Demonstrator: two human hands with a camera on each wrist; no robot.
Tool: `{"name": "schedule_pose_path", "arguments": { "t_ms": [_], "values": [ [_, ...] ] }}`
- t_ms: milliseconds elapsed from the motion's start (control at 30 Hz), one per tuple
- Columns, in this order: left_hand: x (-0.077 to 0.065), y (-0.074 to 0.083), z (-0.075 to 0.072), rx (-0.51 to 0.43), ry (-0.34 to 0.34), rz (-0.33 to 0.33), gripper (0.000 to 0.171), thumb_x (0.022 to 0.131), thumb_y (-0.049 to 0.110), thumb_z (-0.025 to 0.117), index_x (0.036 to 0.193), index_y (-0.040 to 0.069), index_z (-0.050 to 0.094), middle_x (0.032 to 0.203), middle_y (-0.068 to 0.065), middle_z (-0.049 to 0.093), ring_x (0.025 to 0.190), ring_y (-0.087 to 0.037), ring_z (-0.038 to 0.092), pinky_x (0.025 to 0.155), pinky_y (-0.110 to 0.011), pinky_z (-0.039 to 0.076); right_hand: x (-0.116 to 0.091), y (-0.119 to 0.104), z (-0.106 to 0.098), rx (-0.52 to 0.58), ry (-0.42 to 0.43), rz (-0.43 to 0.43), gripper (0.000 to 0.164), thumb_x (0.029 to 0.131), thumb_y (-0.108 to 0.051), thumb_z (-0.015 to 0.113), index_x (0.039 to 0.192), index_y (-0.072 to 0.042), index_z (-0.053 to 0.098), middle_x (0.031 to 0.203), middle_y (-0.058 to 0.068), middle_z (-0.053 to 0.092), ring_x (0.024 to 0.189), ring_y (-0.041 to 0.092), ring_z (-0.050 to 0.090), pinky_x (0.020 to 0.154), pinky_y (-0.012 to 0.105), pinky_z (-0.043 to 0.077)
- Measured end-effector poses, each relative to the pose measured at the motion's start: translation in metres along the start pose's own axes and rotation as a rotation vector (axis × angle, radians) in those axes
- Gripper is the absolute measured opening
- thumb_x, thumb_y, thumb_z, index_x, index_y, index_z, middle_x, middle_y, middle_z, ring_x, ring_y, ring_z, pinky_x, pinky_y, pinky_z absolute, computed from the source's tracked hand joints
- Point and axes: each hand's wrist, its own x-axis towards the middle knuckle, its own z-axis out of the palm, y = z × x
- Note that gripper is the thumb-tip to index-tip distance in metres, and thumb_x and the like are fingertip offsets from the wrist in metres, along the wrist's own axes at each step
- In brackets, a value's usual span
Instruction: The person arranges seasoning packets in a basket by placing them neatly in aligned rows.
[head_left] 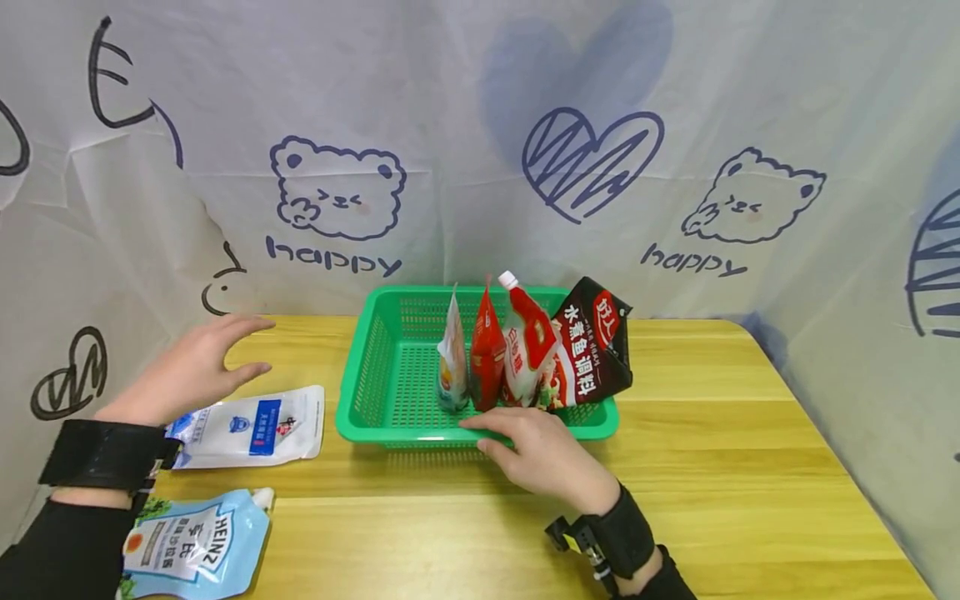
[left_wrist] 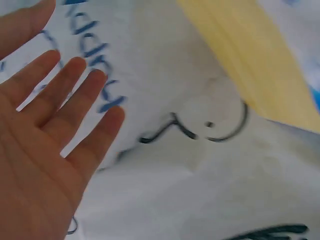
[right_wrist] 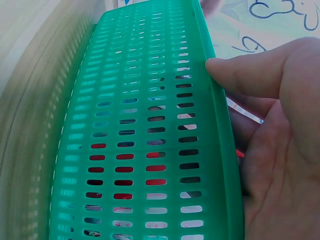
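My right hand (head_left: 536,454) holds the front rim of a green plastic basket (head_left: 390,434), thumb outside and fingers over the inner side. In the right wrist view the thumb (right_wrist: 245,75) lies at the rim's edge. Inside the basket's right half stand a white pouch (head_left: 453,367), a red pouch (head_left: 487,350), a red-and-white pouch with a white cap (head_left: 528,342) and a black seasoning pouch (head_left: 596,346) leaning right over the rim. My left hand (head_left: 198,367), fingers spread and holding nothing, hovers above a white-and-blue pouch (head_left: 255,429) lying flat.
A light-blue Heinz pouch (head_left: 198,546) lies at the front left of the wooden table (head_left: 720,467), below the white-and-blue pouch. A white printed cloth (head_left: 465,100) hangs directly behind the basket and along both sides.
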Motion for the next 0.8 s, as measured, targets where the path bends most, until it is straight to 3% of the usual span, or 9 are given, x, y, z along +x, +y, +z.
{"name": "schedule_pose_path", "arguments": {
  "t_ms": [167,400,600,800],
  "values": [
    [-0.006,-0.029,0.01,0.02,-0.18,-0.099,0.077,0.089,0.026,0.084,0.147,-0.008,0.047,0.147,-0.04,0.044,0.133,-0.062,0.039,0.105,-0.076,0.037,0.0,0.0,-0.001,0.003,-0.005,0.007,0.034,0.104,-0.02,0.066,0.137,-0.026,0.07,0.134,0.0,0.07,0.121,0.02,0.066,0.097,0.046,0.056],
    [-0.011,-0.061,0.021,-0.018,-0.356,-0.241,0.108,0.066,0.041,0.098,0.144,-0.013,0.047,0.142,-0.047,0.04,0.125,-0.066,0.041,0.099,-0.079,0.039,0.0,0.0,0.001,-0.001,-0.009,-0.007,0.033,0.104,-0.021,0.065,0.136,-0.022,0.07,0.134,-0.001,0.07,0.121,0.021,0.066,0.098,0.047,0.056],
    [-0.01,-0.074,0.029,-0.028,-0.429,-0.307,0.118,0.058,0.05,0.099,0.144,-0.012,0.046,0.14,-0.045,0.045,0.119,-0.063,0.047,0.096,-0.077,0.042,0.0,0.0,0.001,-0.005,-0.009,-0.008,0.033,0.104,-0.02,0.065,0.137,-0.023,0.07,0.134,-0.001,0.07,0.12,0.02,0.067,0.096,0.046,0.056],
    [-0.009,-0.073,0.029,-0.048,-0.456,-0.287,0.105,0.066,0.047,0.097,0.139,-0.013,0.051,0.128,-0.039,0.056,0.107,-0.052,0.057,0.091,-0.068,0.049,0.0,0.001,0.001,-0.004,-0.005,-0.003,0.033,0.104,-0.021,0.066,0.136,-0.023,0.07,0.134,-0.001,0.07,0.12,0.02,0.067,0.095,0.046,0.057]
  ]
}}
